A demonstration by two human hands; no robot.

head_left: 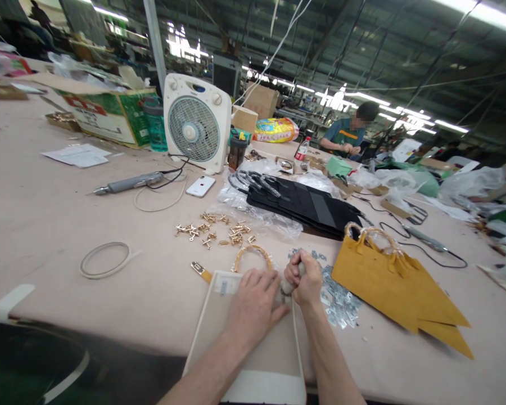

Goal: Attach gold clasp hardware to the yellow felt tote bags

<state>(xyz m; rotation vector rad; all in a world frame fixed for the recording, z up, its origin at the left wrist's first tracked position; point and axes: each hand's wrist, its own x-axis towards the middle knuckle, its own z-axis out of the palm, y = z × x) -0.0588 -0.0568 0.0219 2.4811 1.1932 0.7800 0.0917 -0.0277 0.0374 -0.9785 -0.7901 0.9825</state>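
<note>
Left hand (255,298): flat, gripping nothing; press so the pale bag (274,351) can't slip
Right hand (306,278): curled round a grey tool (287,287); hold it straight
Pale bag: on the table (152,292), under left hand; lay it flat

no text, brand, number or sign can be read.

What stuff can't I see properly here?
All in the head view:
Part of the grey thing: hidden by the right hand.
Part of the pale panel: hidden by the left hand.
Both elbows: cut off by the bottom edge.
Writing on the papers: too small.
</note>
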